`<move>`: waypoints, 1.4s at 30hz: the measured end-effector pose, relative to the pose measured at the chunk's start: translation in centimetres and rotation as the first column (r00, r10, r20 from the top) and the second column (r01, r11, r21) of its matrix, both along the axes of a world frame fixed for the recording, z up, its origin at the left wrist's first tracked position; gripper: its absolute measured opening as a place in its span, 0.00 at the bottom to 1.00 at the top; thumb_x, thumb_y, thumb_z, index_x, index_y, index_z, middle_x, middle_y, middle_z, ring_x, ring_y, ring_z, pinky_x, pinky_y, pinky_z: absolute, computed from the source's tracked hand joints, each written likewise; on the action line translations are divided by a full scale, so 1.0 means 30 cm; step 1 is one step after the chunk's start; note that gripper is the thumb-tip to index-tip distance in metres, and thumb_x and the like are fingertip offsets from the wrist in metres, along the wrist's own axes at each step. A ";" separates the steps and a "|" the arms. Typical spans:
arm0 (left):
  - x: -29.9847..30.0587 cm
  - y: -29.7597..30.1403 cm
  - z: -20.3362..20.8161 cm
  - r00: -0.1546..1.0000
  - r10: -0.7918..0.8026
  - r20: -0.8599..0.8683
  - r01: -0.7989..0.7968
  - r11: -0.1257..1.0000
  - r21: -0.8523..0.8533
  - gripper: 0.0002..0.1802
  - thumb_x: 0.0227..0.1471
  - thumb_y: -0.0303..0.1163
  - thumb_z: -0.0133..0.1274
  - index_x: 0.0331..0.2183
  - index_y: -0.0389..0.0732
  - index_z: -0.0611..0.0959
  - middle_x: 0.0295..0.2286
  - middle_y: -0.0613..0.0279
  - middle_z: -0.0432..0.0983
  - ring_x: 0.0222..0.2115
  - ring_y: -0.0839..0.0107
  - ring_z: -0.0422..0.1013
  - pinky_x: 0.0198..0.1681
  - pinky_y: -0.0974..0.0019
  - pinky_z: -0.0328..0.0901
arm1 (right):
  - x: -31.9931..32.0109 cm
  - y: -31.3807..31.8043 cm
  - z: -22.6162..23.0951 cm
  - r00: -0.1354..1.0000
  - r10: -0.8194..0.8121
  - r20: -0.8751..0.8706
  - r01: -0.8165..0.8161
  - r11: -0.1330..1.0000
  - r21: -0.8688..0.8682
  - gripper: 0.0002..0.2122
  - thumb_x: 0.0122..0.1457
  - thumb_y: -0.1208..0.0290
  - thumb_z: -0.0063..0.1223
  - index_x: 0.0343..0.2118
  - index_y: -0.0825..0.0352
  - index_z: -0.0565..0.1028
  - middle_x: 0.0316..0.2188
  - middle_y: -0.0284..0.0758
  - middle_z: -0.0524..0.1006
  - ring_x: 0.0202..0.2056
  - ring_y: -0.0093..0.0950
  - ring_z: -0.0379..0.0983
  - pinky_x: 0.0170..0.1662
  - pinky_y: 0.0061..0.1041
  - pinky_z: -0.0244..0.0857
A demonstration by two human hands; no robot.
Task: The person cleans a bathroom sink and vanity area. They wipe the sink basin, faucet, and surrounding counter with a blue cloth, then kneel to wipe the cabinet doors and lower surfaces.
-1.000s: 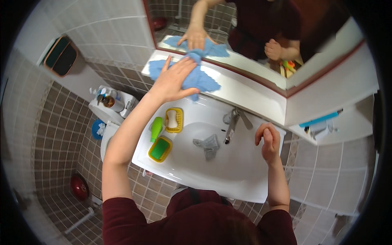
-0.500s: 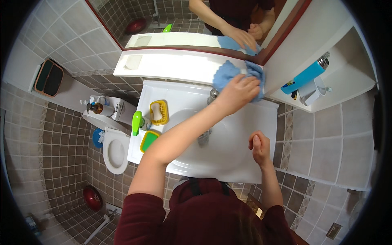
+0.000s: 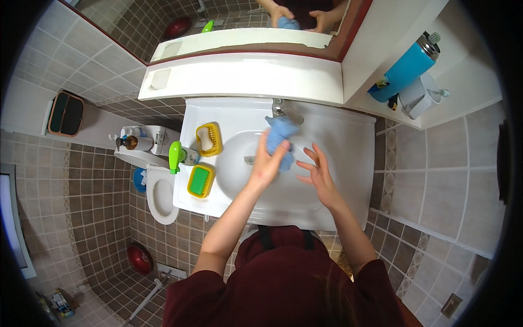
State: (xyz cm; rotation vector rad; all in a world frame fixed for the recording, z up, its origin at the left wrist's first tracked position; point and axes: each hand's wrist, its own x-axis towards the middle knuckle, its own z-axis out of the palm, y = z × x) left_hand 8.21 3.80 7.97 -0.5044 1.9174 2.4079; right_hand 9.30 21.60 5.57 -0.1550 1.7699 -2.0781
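Note:
A crumpled blue cloth (image 3: 281,137) hangs over the white sink basin (image 3: 239,191), gripped in my left hand (image 3: 267,163) between thumb and fingers. It hides part of the metal faucet (image 3: 278,106) behind it. Just to the right, my right hand (image 3: 318,179) is held over the basin with its fingers spread and nothing in it. The fingertips point toward the cloth but stay a little apart from it.
Left on the counter stand a yellow soap dish with white soap (image 3: 205,138), a yellow dish with a green sponge (image 3: 200,181) and a green-topped spray bottle (image 3: 175,157). A white shelf (image 3: 245,79) runs below the mirror. A blue bottle (image 3: 408,68) and white cup (image 3: 418,95) sit right.
My left hand has brought the blue cloth from the shelf's right end down over the basin. My right hand has opened from a loose fist and moved left toward it.

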 end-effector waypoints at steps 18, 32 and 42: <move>0.483 0.057 -0.161 0.995 0.100 -0.011 -0.079 0.713 -0.697 0.17 0.51 0.36 0.52 0.43 0.39 0.75 0.51 0.46 0.59 0.52 0.49 0.59 0.53 0.57 0.58 | -0.253 0.433 -0.273 0.844 -0.321 -0.430 0.483 0.803 0.350 0.13 0.56 0.75 0.50 0.44 0.72 0.69 0.35 0.37 0.73 0.34 0.24 0.69 0.37 0.22 0.64; 1.059 -0.098 -0.155 0.834 0.552 -0.012 -0.373 0.547 -0.750 0.17 0.51 0.37 0.52 0.43 0.41 0.75 0.51 0.48 0.60 0.51 0.50 0.61 0.51 0.57 0.59 | -0.170 0.188 -0.181 0.794 0.338 -0.505 0.276 0.540 0.795 0.23 0.56 0.70 0.51 0.52 0.73 0.62 0.50 0.47 0.63 0.49 0.38 0.64 0.50 0.29 0.63; 1.577 -0.354 -0.164 0.636 0.764 -0.107 -0.585 0.388 -0.712 0.17 0.50 0.36 0.52 0.42 0.40 0.75 0.50 0.47 0.62 0.52 0.50 0.60 0.53 0.57 0.58 | 0.549 -0.621 0.018 0.394 0.724 -0.566 -0.385 0.689 0.614 0.18 0.53 0.75 0.53 0.47 0.69 0.68 0.54 0.48 0.62 0.48 0.41 0.67 0.47 0.31 0.64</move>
